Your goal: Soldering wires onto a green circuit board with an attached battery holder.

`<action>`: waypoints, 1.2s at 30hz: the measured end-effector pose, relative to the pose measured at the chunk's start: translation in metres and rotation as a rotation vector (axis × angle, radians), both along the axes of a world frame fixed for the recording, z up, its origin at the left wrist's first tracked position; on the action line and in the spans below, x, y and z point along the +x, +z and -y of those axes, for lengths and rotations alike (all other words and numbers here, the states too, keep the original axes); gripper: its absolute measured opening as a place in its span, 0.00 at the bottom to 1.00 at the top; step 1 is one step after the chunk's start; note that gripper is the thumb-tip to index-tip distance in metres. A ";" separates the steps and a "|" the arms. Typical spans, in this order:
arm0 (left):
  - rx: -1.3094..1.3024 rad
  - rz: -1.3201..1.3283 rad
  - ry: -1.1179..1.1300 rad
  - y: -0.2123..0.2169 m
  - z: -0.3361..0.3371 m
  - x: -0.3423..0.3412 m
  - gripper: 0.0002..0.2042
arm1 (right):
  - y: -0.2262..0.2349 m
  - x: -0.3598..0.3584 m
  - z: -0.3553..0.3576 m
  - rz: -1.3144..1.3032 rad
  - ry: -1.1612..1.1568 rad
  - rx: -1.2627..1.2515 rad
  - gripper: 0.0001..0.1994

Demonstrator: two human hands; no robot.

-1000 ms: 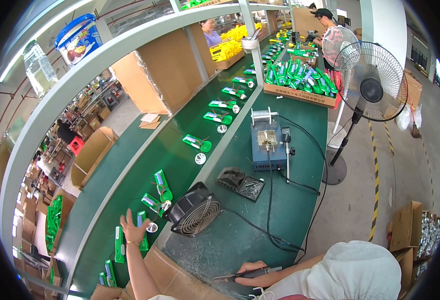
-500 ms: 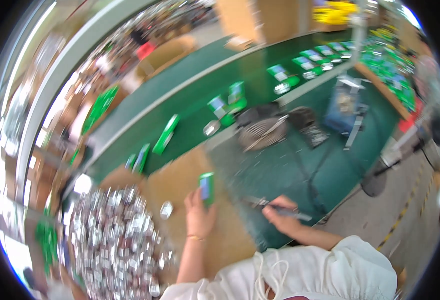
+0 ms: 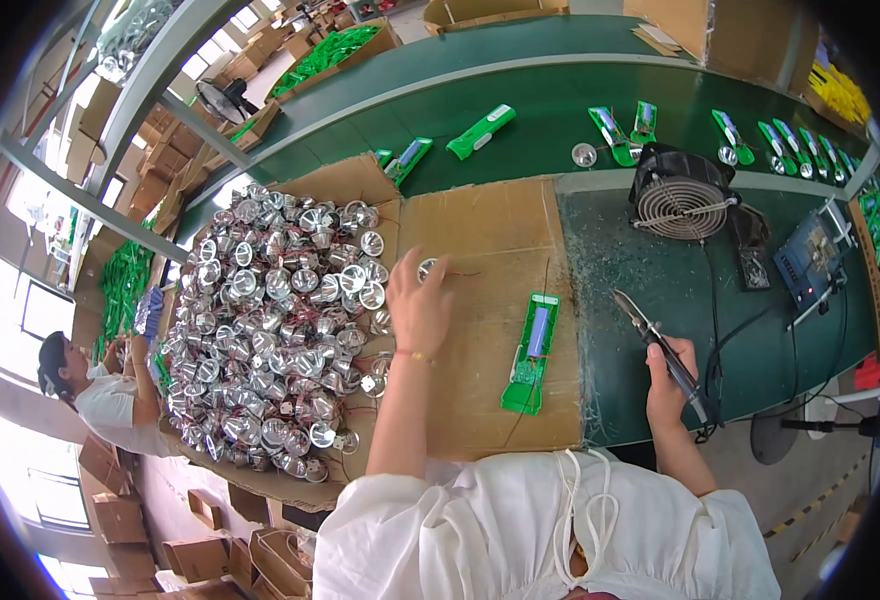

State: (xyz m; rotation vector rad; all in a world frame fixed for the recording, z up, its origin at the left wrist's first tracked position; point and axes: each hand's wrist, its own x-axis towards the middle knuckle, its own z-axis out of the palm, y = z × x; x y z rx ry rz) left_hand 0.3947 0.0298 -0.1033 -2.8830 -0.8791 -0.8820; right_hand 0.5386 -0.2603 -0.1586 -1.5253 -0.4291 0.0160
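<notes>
Here, grasping a soldering iron (image 3: 660, 348) in the right hand (image 3: 667, 390) and curling the left hand (image 3: 420, 310) at a silver reflector (image 3: 427, 268), unclear whether pinched, with an opened green flashlight shell (image 3: 535, 355) near the cardboard sheet's (image 3: 480, 225) right edge.

The person wears a loose white top (image 3: 500, 530). The cloth looks soft and has many folds, with small puckers near the neck. A thin white string (image 3: 571, 470) runs down the front and makes long loops. The left sleeve (image 3: 368, 510) and right sleeve (image 3: 725, 530) are white too, wide and baggy, and leave the forearms bare. The left hand (image 3: 420, 310) has a thin yellowish band (image 3: 416, 355) at its wrist. The right hand (image 3: 668, 375) is bare. A bit of dark red (image 3: 592, 596) shows at the bottom edge.
</notes>
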 end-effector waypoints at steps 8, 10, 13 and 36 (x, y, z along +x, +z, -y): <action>-0.356 0.144 -0.059 -0.019 0.005 0.005 0.04 | -0.005 -0.002 0.006 -0.078 0.038 0.077 0.10; -0.776 0.281 -0.029 0.004 0.039 -0.005 0.06 | -0.004 -0.003 0.005 0.075 -0.007 0.063 0.10; -1.049 0.234 0.031 0.004 0.074 -0.034 0.07 | 0.007 -0.017 0.008 0.015 0.101 0.123 0.09; -0.891 0.017 -0.195 -0.020 0.109 -0.037 0.05 | 0.032 -0.066 0.003 0.019 0.444 -0.123 0.09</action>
